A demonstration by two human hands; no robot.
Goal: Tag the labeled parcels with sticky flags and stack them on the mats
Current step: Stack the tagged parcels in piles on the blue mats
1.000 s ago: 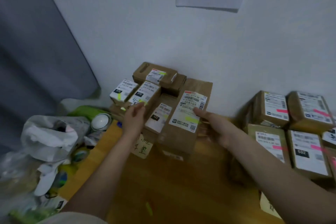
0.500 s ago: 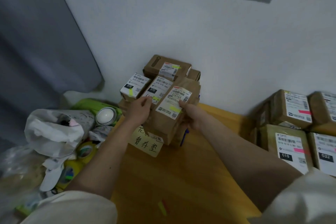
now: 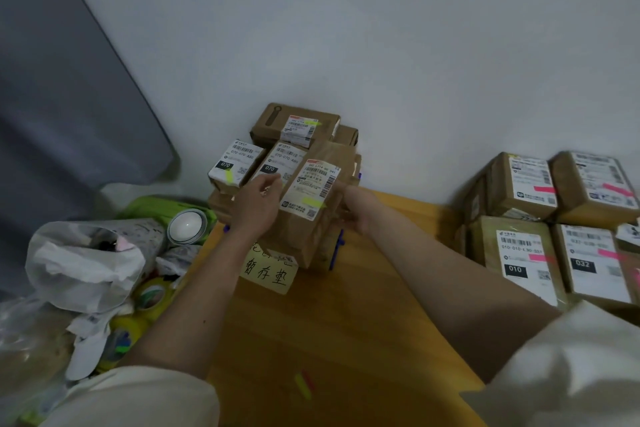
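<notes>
- A brown paper parcel with a yellow flag [image 3: 313,198] is gripped at its edges by the left hand [image 3: 258,204] and right hand [image 3: 353,210]
- It is held tilted against the stacked brown cardboard boxes [image 3: 294,128]

stack [image 3: 294,156] against wall | second stack [image 3: 554,218] right (well apart)
</notes>
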